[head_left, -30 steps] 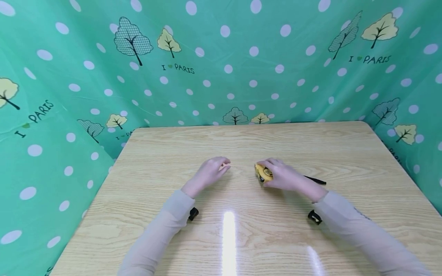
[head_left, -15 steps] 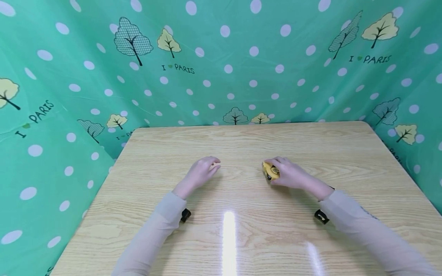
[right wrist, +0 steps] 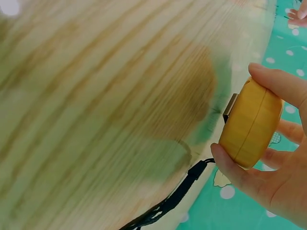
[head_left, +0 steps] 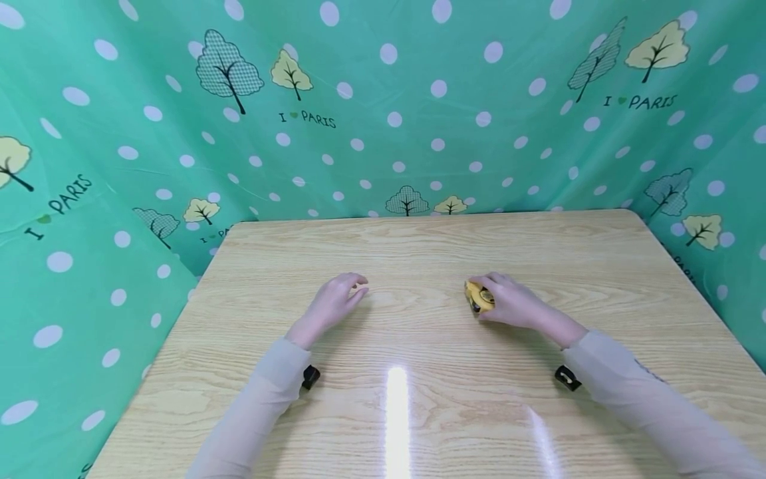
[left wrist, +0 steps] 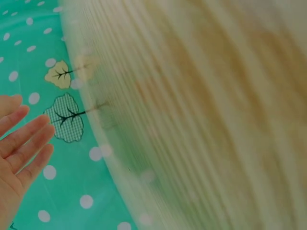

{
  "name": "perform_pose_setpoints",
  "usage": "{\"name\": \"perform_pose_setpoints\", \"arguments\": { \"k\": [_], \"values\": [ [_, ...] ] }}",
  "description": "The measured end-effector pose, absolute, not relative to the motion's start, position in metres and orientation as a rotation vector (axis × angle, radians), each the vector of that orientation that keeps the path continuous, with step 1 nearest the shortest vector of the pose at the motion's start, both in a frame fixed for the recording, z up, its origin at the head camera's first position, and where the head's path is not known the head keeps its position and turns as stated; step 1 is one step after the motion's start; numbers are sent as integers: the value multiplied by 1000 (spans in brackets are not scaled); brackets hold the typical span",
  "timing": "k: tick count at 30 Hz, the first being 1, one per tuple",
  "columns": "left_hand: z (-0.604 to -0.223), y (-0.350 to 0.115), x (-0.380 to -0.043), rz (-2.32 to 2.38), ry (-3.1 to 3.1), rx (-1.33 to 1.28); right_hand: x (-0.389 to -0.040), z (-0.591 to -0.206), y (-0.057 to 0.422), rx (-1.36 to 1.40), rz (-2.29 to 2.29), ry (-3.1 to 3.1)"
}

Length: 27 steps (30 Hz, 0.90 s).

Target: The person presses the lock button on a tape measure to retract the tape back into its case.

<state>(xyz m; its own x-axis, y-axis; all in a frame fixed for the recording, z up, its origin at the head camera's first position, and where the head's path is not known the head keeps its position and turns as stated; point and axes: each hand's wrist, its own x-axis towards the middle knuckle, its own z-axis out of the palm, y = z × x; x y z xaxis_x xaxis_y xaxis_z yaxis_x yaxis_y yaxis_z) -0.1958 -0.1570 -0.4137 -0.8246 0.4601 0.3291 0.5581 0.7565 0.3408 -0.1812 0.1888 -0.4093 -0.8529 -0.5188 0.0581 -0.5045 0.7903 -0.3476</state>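
In the head view my right hand (head_left: 512,301) grips a yellow tape measure (head_left: 481,297) right of the table's middle. The right wrist view shows the thumb and fingertips on opposite edges of the yellow case (right wrist: 252,124). A small metal hook tip (right wrist: 230,107) sticks out at its side, and a black wrist strap (right wrist: 177,194) hangs from the case. My left hand (head_left: 331,303) is over the left half of the table, holding nothing, with its fingers slightly bent. In the left wrist view the fingers (left wrist: 29,143) are extended and apart.
The light wood table (head_left: 419,253) has a glare streak near its front. A green dotted curtain (head_left: 359,100) hangs behind it and at both sides. Black wrist-camera pieces (head_left: 567,377) show beneath the sleeves.
My right hand has moved right with the tape measure, and my left hand has moved left. The gap between them has widened. The strap, earlier visible past the right wrist, is now hidden in the head view.
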Motion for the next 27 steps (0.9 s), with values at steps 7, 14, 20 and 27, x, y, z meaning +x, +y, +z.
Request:
{"name": "perform_pose_setpoints", "arguments": {
  "k": [7,14,20,27],
  "values": [
    [-415,-164,-195,-636,-2724,-795,-183,-414,194,-823,-547,2944],
    [-415,-170,-195,-647,-2735,-766,-184,-417,196,-837,-565,2950],
    [-415,-176,-195,-648,-2743,-744,-184,-419,198,-860,-570,2963],
    [-414,-188,-193,-648,-2741,-719,-184,-420,198,-807,-564,2957]
  ]
}}
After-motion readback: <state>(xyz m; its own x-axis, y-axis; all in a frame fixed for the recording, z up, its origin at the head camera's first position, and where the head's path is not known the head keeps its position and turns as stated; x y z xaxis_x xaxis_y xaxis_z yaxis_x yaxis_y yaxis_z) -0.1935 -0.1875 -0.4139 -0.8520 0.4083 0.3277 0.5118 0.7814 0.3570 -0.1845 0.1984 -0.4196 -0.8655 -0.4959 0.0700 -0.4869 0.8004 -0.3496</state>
